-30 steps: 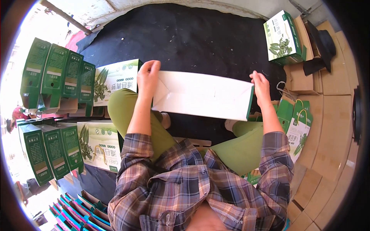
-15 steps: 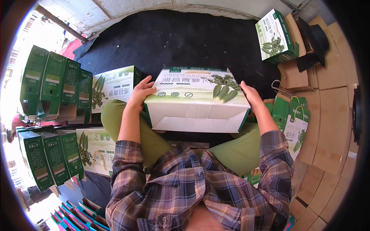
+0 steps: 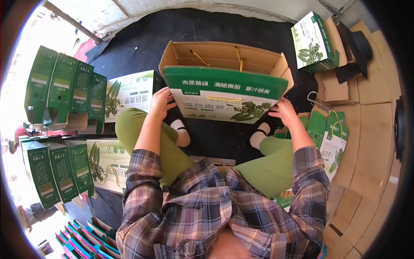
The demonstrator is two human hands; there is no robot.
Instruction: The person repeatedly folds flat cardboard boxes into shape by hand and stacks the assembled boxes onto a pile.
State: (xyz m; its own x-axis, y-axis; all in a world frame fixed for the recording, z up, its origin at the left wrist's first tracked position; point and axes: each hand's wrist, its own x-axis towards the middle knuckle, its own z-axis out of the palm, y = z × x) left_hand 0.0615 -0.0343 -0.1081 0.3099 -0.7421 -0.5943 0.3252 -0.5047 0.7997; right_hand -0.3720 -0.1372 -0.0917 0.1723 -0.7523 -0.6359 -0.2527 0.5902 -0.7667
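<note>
In front of me, a green and white cardboard gift box stands upright, its top open toward me and its brown inside showing. Yellow cord loops hang in the opening and on the printed front. At its left side, my left hand grips the lower part, fingers partly behind the cardboard. My right hand holds the opposite side near the lower corner. Whether the bottom touches the black floor covering I cannot tell.
Rows of similar boxes stand at my left, with more boxes nearer. Another printed box sits at the far right beside a black hat. Brown cartons line the right side. Flat coloured cardboard pieces lie lower left.
The box has tipped upright and moved away from me. Its pale bottom has turned out of sight and the open top now shows. Both hands still hold its sides.
</note>
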